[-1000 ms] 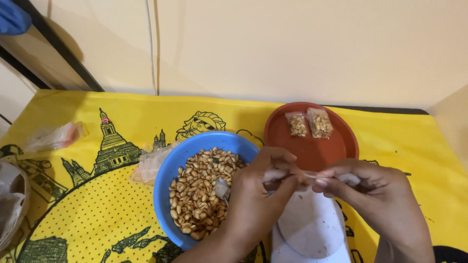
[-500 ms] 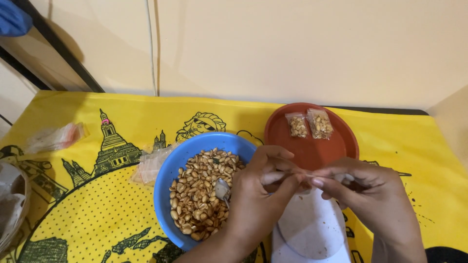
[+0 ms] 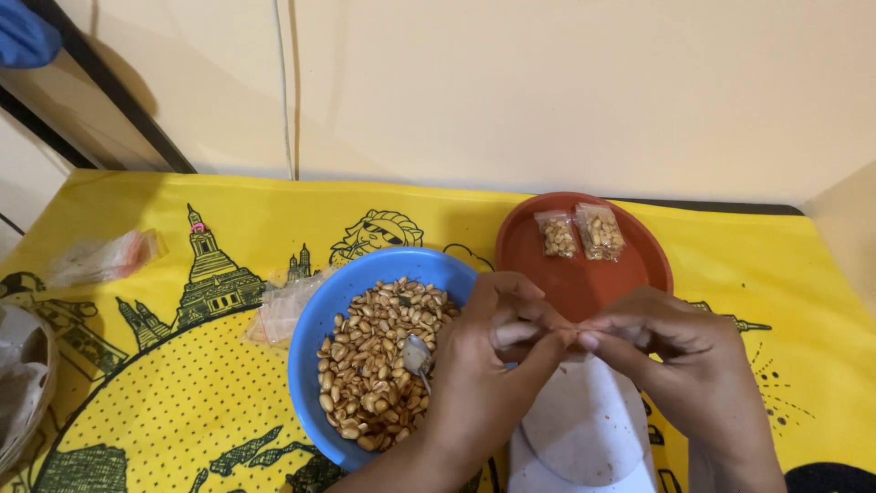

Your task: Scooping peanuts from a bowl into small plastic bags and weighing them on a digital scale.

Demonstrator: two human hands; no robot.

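The left hand (image 3: 484, 365) and the right hand (image 3: 680, 361) meet fingertip to fingertip, pinching between them something small and mostly hidden, probably a little clear plastic packet; what it is cannot be told for sure. Judging from that tight, narrow pinch, the held thing could slip or spill if either hand loosens, and anything falling would land on the white oval object (image 3: 584, 429) just below the hands or on the yellow printed cloth (image 3: 182, 219) covering the counter. The left wrist lies over the near rim of the round blue plastic bowl (image 3: 315, 338) heaped with roasted peanuts (image 3: 374, 356), so a careless shift could tip it or knock the small metal spoon (image 3: 417, 354) resting in the nuts. Beyond the hands sits a round reddish-brown plate (image 3: 639, 265) with two small clear packets of peanuts (image 3: 578, 234) lying side by side. Left of the bowl lies a crumpled clear wrapper (image 3: 283, 310).
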